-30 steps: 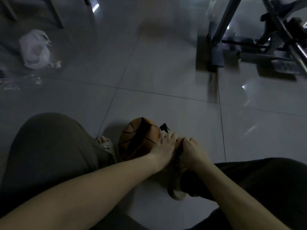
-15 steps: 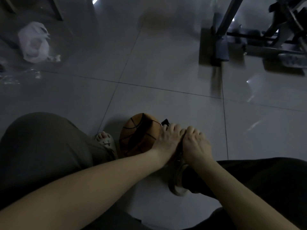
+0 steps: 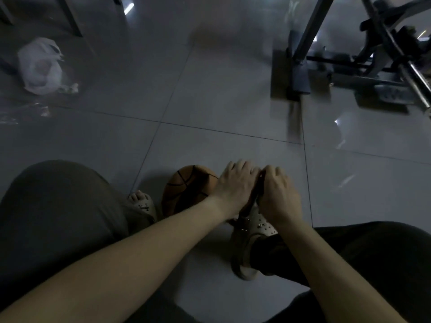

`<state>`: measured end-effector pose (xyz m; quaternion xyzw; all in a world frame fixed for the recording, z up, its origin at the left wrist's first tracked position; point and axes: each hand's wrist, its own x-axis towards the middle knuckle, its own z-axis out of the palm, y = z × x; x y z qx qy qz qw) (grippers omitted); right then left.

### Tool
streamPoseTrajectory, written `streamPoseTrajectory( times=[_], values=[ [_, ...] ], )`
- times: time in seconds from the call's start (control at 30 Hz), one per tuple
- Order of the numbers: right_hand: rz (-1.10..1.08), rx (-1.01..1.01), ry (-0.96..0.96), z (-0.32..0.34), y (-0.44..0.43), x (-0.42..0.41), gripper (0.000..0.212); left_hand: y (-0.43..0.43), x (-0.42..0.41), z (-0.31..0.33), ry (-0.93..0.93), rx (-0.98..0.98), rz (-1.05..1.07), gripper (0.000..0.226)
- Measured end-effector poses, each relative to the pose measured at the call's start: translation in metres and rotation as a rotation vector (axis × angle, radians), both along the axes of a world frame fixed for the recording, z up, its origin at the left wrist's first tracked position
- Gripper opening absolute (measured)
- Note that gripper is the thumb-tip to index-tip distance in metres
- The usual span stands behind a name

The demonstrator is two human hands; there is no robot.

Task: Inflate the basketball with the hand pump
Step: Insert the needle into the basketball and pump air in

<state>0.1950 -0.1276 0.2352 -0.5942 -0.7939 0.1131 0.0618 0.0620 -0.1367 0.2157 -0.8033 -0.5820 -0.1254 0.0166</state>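
Observation:
An orange basketball [image 3: 186, 190], dented and soft-looking, sits on the tiled floor between my two sandalled feet. My left hand [image 3: 235, 190] and my right hand [image 3: 277, 194] are side by side over the dark pump handle [image 3: 260, 183], fingers curled down around it. Only a thin dark strip of the pump shows between the hands, running down toward my right sandal [image 3: 254, 229]. The pump's body and hose are mostly hidden beneath the hands. My left hand covers the ball's right edge.
A white plastic bag [image 3: 39, 66] lies at the far left on the floor. Dark metal frame equipment [image 3: 349, 59] stands at the far right. My knees fill the lower left and lower right. Chair legs show at the top left.
Both hands have risen together with the pump handle, away from the floor and nearer the camera. The ball stays between my feet.

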Motion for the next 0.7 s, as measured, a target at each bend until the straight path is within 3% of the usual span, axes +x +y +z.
streamPoseTrajectory(
  times=[0.07, 0.13, 0.23, 0.37, 0.53, 0.7],
  values=[
    [-0.003, 0.216, 0.032, 0.016, 0.006, 0.004, 0.028, 0.009, -0.002, 0.023, -0.007, 0.184, -0.015, 0.025],
    [0.015, 0.289, -0.025, 0.017, 0.005, 0.002, 0.02, 0.006, -0.004, 0.021, -0.022, 0.233, -0.006, 0.024],
    [0.078, 0.177, -0.143, -0.002, -0.012, -0.009, 0.008, -0.018, -0.006, -0.013, 0.026, 0.148, 0.045, 0.024],
    [0.141, -0.007, -0.225, -0.034, -0.018, -0.008, 0.01, -0.031, -0.003, -0.054, 0.13, 0.046, 0.117, 0.028],
    [0.13, -0.209, -0.335, -0.069, -0.025, -0.006, 0.018, -0.043, 0.008, -0.087, 0.175, -0.101, 0.075, 0.056],
    [0.157, -0.312, -0.315, -0.069, -0.015, 0.005, 0.025, -0.038, 0.018, -0.074, 0.229, -0.261, 0.081, 0.038]
  ],
)
